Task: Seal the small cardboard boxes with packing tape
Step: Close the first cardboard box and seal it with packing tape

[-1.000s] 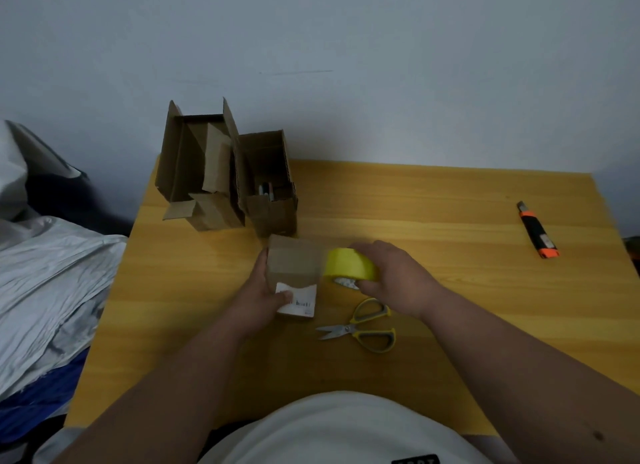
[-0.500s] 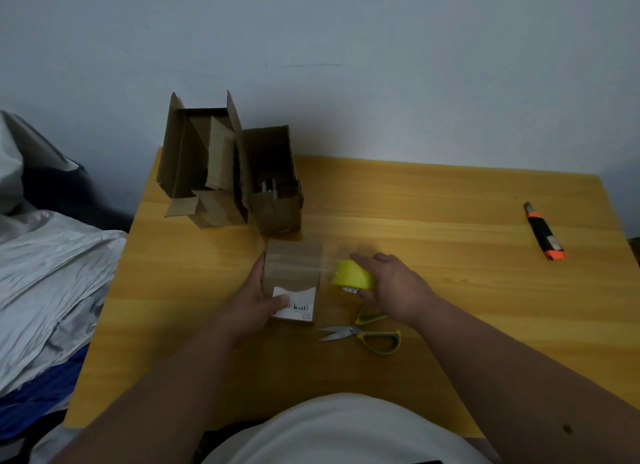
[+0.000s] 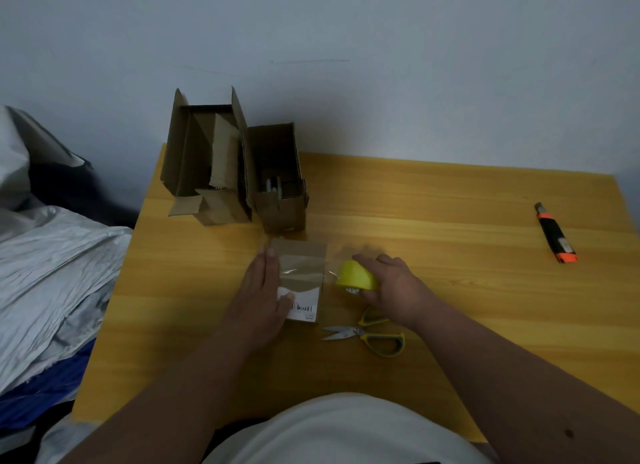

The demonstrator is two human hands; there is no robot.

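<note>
Two open boxes [image 3: 235, 172] on wooden table [image 3: 433, 203]

your left hand [image 3: 264, 292] lies flat with its fingers straight and close together, pointing away from you, and the thumb angled out toward the right. your right hand [image 3: 388, 283] is curled, its fingers arched over and gripping, the knuckles raised and the back of the hand facing up. both bare forearms reach forward from the lower edge of the view, converging toward the middle, with the wrists low.
</note>
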